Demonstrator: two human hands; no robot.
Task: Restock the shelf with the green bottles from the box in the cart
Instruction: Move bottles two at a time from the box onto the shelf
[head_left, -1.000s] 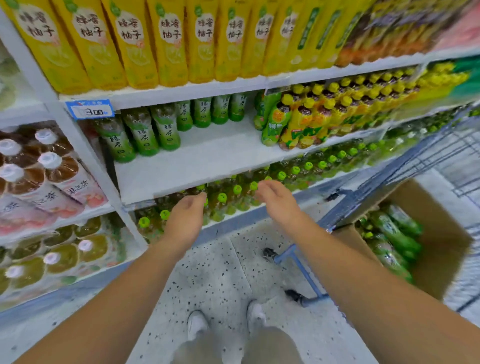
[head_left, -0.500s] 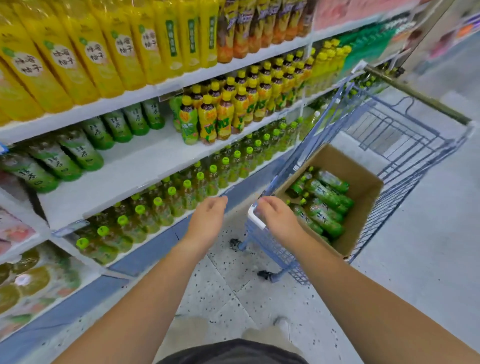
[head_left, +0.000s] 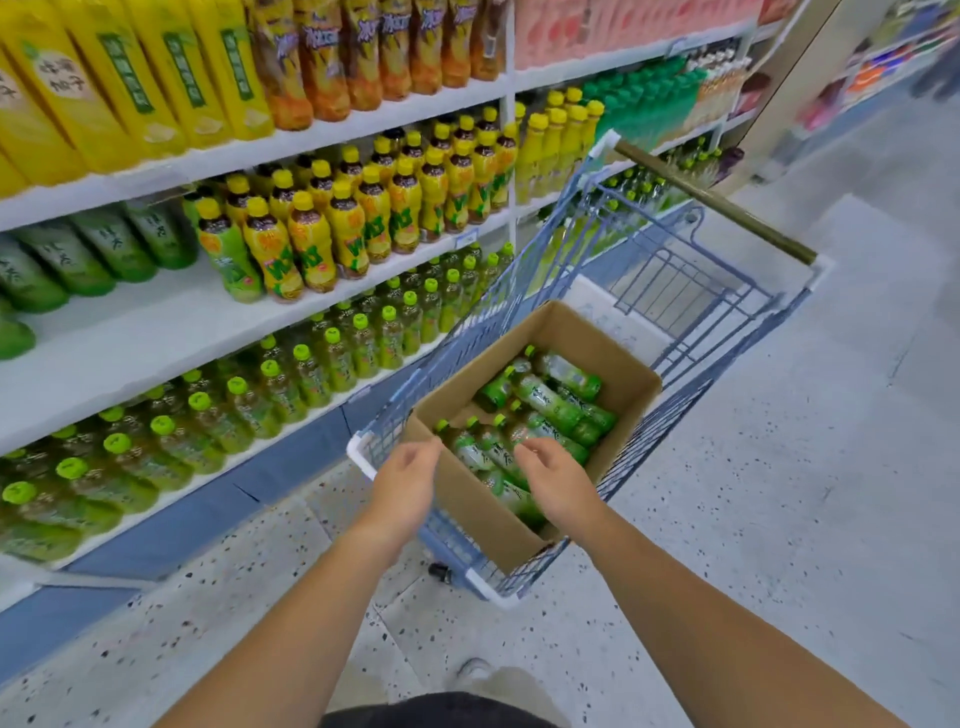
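Green bottles (head_left: 545, 410) flat, caps toward shelf (head_left: 156, 338)

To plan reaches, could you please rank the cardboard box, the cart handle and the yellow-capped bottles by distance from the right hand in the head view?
1. Cardboard box, directly under the right hand.
2. Yellow-capped bottles, on the shelf, up left.
3. Cart handle, far end, up right.

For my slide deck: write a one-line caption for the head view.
Both empty hands, left and right, reach into the cardboard box of green bottles in the cart.
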